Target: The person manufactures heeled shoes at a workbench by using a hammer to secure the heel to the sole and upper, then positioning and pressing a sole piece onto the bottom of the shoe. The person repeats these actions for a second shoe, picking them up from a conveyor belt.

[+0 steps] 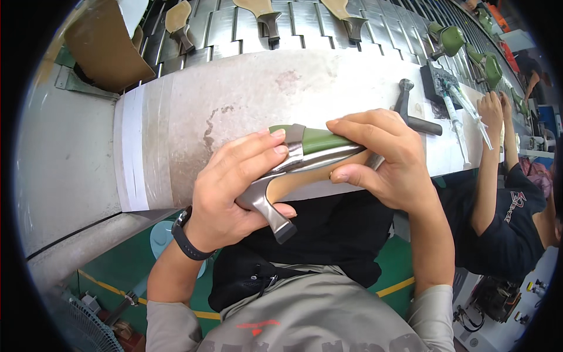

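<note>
A green high-heeled shoe [322, 141] with a silvery grey band, tan sole and metallic grey heel lies tilted between my hands, over the near edge of the white worktop [264, 88]. My left hand [226, 185] wraps the heel end: its fingers rest on the upper and its thumb passes behind the heel. At the other end, my right hand [390, 158] grips the toe, fingers over the green upper and thumb against the sole. Both hands are closed on the shoe. The toe tip is mostly covered by my right hand.
A hammer [403, 101] lies beyond my right hand. Close by, a black block [435, 83] sits beside syringe-like tools [456, 120]. Tan-soled shoes [267, 17] and green shoes [450, 40] line the slatted metal conveyor. A co-worker [492, 217] in a dark shirt works at the right.
</note>
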Available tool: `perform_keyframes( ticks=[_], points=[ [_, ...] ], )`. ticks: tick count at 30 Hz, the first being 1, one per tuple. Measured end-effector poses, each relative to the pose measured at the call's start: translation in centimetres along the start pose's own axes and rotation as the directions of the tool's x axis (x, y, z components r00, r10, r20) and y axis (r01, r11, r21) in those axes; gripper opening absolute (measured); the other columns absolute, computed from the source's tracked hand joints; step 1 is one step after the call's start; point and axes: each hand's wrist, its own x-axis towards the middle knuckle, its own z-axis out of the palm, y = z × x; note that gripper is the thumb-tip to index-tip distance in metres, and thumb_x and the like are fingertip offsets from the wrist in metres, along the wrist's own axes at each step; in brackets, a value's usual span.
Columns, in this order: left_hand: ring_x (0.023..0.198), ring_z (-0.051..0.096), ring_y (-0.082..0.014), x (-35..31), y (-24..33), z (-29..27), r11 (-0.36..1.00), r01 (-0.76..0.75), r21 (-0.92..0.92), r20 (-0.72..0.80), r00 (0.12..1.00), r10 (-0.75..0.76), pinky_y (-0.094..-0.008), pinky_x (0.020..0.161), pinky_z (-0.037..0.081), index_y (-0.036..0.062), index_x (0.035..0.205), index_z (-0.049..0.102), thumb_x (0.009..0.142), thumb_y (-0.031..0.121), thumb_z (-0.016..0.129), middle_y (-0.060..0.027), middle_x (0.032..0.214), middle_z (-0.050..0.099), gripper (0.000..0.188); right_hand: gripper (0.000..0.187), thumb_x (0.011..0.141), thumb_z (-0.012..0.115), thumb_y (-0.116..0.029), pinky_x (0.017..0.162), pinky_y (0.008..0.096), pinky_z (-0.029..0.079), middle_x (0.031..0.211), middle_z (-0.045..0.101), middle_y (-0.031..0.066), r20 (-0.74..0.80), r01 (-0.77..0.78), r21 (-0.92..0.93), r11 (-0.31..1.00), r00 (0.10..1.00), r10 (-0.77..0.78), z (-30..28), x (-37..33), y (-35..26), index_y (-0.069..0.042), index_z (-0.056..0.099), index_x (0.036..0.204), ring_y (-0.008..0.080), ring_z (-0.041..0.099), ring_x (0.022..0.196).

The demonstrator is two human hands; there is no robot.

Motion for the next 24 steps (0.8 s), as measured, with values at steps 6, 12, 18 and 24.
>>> perform_keyframes(
  ticks=[6, 12, 18, 24],
  points=[
    [0.124, 0.068, -0.0404, 0.0, -0.2, 0.4, 0.999, -0.046, 0.020, -0.022, 0.999, 0.046, -0.0486, 0.106, 0.055, 0.0008, 0.132, 0.067, 0.082, 0.049, 0.089, -0.0230, 0.134, 0.070, 0.073, 0.040, 0.077, 0.090, -0.029, 0.089, 0.0402, 0.049, 0.098, 0.075, 0.0062, 0.044, -0.167, 0.026, 0.986, 0.985, 0.166, -0.5, 0.6, -1.5, -0.007, 0.080, 0.108, 0.0268, 0.067, 0.092],
    [0.130, 0.065, -0.0390, 0.7, 1.9, -0.2, 0.996, 0.085, -0.022, -0.020, 0.996, -0.085, -0.0509, 0.105, 0.052, 0.0075, 0.135, 0.069, 0.075, 0.035, 0.094, -0.0159, 0.141, 0.069, 0.071, 0.053, 0.074, 0.090, -0.043, 0.100, 0.0515, 0.051, 0.105, 0.075, 0.0023, 0.039, 0.068, -0.159, 0.985, 0.997, -0.063, 0.1, 1.3, -1.9, -0.009, 0.078, 0.113, 0.0240, 0.070, 0.097],
    [0.139, 0.060, -0.0400, 0.8, 2.5, -0.2, 0.984, 0.120, 0.133, 0.181, 0.973, -0.143, -0.0597, 0.117, 0.039, 0.0078, 0.142, 0.065, 0.082, 0.044, 0.088, -0.0166, 0.147, 0.066, 0.074, 0.059, 0.075, 0.082, -0.054, 0.094, 0.0475, 0.055, 0.107, 0.077, 0.0028, -0.016, 0.215, -0.223, 0.951, 0.975, -0.224, 1.9, 1.2, -1.3, -0.009, 0.078, 0.113, 0.0222, 0.071, 0.093],
    [0.139, 0.061, -0.0392, 0.8, 2.3, -0.1, 0.988, 0.069, 0.138, 0.195, 0.976, -0.095, -0.0586, 0.116, 0.039, 0.0076, 0.141, 0.066, 0.084, 0.040, 0.087, -0.0175, 0.146, 0.066, 0.069, 0.062, 0.075, 0.084, -0.055, 0.090, 0.0492, 0.056, 0.109, 0.079, 0.0088, -0.011, 0.210, -0.193, 0.958, 0.976, -0.216, 1.9, 0.9, -1.2, -0.007, 0.079, 0.114, 0.0259, 0.074, 0.093]
  ],
)
